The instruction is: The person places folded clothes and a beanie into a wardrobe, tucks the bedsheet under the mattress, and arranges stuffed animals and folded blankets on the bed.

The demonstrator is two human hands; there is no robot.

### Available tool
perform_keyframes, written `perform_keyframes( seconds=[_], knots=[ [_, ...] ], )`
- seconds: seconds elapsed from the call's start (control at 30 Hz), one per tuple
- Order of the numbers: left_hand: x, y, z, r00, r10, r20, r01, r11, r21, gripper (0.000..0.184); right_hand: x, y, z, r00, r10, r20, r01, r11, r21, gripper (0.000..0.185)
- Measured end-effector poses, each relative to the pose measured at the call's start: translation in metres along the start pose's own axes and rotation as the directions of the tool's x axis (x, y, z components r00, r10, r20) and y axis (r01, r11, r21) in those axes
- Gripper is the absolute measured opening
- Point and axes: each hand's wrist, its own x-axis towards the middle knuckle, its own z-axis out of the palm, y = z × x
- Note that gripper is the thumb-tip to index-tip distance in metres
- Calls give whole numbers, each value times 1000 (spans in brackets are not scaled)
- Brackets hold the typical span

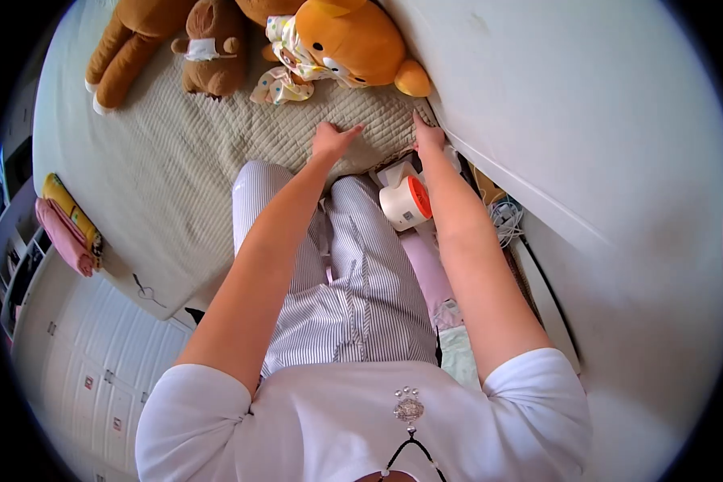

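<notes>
Head cam: L hand (336,140) + R hand (428,136) reaching out at quilted bedspread (217,145), nr its corner by white panel (602,112).
Bedspread covers the bed, ahead of & L of striped trousers (377,305). L hand low over the fabric, thumb out to R, other fingers partly curled; can't tell if they pinch cloth. R hand at the bedspread's R edge, one finger pointing fwd, rest mostly hidden; can't tell if grasping. White canister (400,207) w/ orange-red end sits btwn R forearm & trousers; coiled white cable (506,221) to R of that arm. Orange plush bear (357,44) w/ dotted cloth lies beyond hands, small brown plush (213,60) to its L. Pink folded cloth (63,237) beside yellow cloth (71,205) at bed's L edge.
</notes>
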Motion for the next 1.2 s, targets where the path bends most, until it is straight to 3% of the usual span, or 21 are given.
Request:
perform_keyframes(
  seconds=[0.07,0.13,0.17,0.27,0.33,0.43,0.53,0.57,0.6,0.67,0.73,0.8,0.87,0.93,0.97,1.0,1.1,1.2],
  knots=[
    [13,-3,17,995,95,-44,-93,995,42,69,2,16,3,921,-305,-244,253,941,-224,56],
    [19,1,30,984,171,-47,-162,975,155,64,-7,29,8,702,-614,-360,421,766,-486,46],
    [19,-5,43,971,239,26,-240,969,52,62,-11,33,9,619,-662,-423,457,741,-492,38],
    [23,13,75,881,452,138,-423,885,-196,52,-30,34,-4,574,-675,-463,541,738,-403,48],
    [10,38,82,839,517,167,-473,846,-246,46,-31,31,-5,595,-639,-488,513,769,-381,52],
    [22,37,92,752,609,252,-584,793,-173,55,-4,34,15,618,-543,-569,444,838,-317,51],
    [14,10,105,699,683,209,-668,729,-150,64,7,18,19,918,-91,-386,193,953,233,40],
    [12,0,106,662,699,271,-631,715,-301,69,5,8,18,934,9,-358,92,960,265,37],
    [0,-13,105,663,724,192,-670,687,-281,69,7,2,20,928,118,-354,29,923,384,44],
    [-30,-34,81,682,731,20,-728,682,-78,74,6,0,10,998,23,-65,13,860,511,50],
    [-61,-44,43,821,536,-197,-515,844,151,80,-5,0,21,954,-106,-282,182,948,260,50],
    [-61,-72,21,836,313,-451,-262,949,174,83,-35,3,30,857,-365,-364,366,928,-71,50],
    [-42,-113,-3,790,138,-598,-94,990,104,79,-135,10,58,694,-677,-247,552,719,-422,51],
    [-16,-160,-27,752,41,-658,14,997,78,78,-132,47,92,358,-915,189,859,243,-451,52],
    [-7,-180,-33,731,-9,-682,70,996,62,77,-150,55,114,275,-883,381,870,59,-490,54],
    [-1,-197,-35,794,42,-607,28,994,105,77,-167,63,134,203,-802,562,862,-126,-491,56],
    [-2,-234,-27,907,186,-379,-75,955,288,78,-160,95,190,26,-496,868,712,-600,-364,60],
    [-45,-248,-9,974,216,-64,-170,892,419,86,-149,129,196,439,-384,812,617,-528,-583,59]
  ],
)
